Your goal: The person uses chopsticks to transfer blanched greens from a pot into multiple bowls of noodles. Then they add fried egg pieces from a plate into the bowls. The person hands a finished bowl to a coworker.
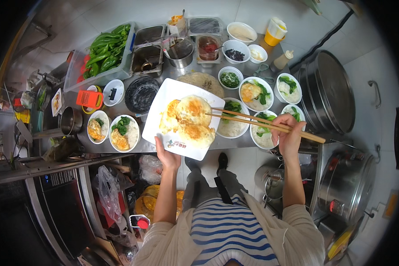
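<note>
Steel counter (pixel 173 73), crowded with rice bowls (pixel 125 133) and a tub of green peppers (pixel 104 51). Left hand (pixel 167 156) grips the near edge of a white square plate (pixel 162 106) of fried eggs (pixel 188 122) (held above the counter). Right hand (pixel 287 133) closed on chopsticks (pixel 257 120), tips at the eggs.
</note>
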Demonstrator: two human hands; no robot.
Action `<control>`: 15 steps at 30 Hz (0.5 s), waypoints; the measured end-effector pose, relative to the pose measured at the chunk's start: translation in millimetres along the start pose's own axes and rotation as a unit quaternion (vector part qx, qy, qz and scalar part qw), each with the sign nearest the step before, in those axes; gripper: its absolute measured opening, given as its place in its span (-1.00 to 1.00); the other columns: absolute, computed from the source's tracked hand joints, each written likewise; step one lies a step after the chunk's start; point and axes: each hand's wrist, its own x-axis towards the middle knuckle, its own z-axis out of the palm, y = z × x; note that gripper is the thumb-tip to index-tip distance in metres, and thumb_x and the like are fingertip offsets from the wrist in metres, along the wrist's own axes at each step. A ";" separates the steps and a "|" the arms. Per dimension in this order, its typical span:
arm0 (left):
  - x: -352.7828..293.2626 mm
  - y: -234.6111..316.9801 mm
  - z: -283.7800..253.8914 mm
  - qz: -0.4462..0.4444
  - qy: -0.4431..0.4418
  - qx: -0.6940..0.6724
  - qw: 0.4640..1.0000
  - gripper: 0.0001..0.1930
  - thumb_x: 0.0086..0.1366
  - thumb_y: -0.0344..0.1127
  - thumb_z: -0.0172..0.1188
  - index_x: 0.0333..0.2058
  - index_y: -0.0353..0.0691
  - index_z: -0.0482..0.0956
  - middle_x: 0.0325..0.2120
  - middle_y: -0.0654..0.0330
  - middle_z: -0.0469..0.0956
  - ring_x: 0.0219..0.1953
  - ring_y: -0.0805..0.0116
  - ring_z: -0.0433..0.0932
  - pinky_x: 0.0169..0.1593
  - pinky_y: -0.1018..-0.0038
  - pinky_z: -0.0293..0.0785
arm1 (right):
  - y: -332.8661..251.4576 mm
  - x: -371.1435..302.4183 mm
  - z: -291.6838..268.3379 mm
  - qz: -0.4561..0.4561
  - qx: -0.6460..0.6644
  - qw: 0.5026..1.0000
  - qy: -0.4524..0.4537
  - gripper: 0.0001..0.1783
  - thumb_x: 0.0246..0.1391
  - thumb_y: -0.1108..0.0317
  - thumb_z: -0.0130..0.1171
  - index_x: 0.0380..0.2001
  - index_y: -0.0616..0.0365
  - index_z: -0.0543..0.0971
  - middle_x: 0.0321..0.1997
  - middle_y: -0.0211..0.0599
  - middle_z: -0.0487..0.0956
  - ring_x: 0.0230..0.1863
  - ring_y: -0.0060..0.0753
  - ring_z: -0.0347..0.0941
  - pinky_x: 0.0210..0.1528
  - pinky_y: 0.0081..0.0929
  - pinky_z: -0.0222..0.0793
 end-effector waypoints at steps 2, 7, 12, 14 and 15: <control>-1.6 2.4 -2.7 -0.007 0.008 -0.003 1.000 -0.36 0.38 0.12 -0.25 0.24 -0.26 0.09 0.17 0.10 0.27 0.17 0.17 0.30 0.19 0.27 0.23 | 6.5 2.1 4.3 0.009 0.030 0.999 0.020 -0.17 0.16 -0.38 -0.51 -0.41 0.24 0.41 -0.57 -0.27 0.47 -0.75 -0.61 0.24 -0.74 -0.71 0.11; -5.9 9.1 -3.4 -0.010 -0.003 -0.009 1.000 -0.37 0.39 0.11 -0.25 0.24 -0.26 0.08 0.17 0.09 0.26 0.17 0.17 0.30 0.19 0.28 0.24 | 31.9 10.8 15.9 0.072 0.132 0.987 0.050 -0.27 0.24 -0.27 -0.47 -0.44 0.20 0.39 -0.60 -0.25 0.46 -0.78 -0.60 0.21 -0.77 -0.68 0.11; -6.5 13.2 -1.8 -0.003 -0.004 0.011 1.000 -0.36 0.38 0.12 -0.25 0.24 -0.26 0.08 0.17 0.08 0.26 0.17 0.17 0.31 0.18 0.28 0.25 | 59.8 8.3 28.9 0.060 0.171 0.978 0.103 -0.35 0.30 -0.17 -0.43 -0.47 0.18 0.39 -0.62 -0.24 0.46 -0.80 -0.62 0.15 -0.78 -0.70 0.02; -6.0 13.8 -1.9 -0.004 0.005 0.017 1.000 -0.35 0.38 0.12 -0.24 0.24 -0.26 0.08 0.17 0.09 0.26 0.17 0.17 0.30 0.19 0.28 0.24 | 65.1 4.8 35.9 0.017 0.138 0.981 0.132 -0.42 0.32 -0.08 -0.35 -0.49 0.19 0.39 -0.62 -0.24 0.44 -0.79 -0.64 0.11 -0.76 -0.70 -0.04; -5.5 14.2 -2.3 0.000 0.000 0.019 1.000 -0.35 0.38 0.13 -0.24 0.24 -0.25 0.08 0.17 0.09 0.26 0.17 0.17 0.30 0.19 0.28 0.24 | 65.9 2.6 39.4 -0.006 0.135 0.980 0.144 -0.43 0.32 -0.07 -0.33 -0.49 0.19 0.39 -0.62 -0.25 0.43 -0.79 -0.65 0.11 -0.76 -0.69 -0.06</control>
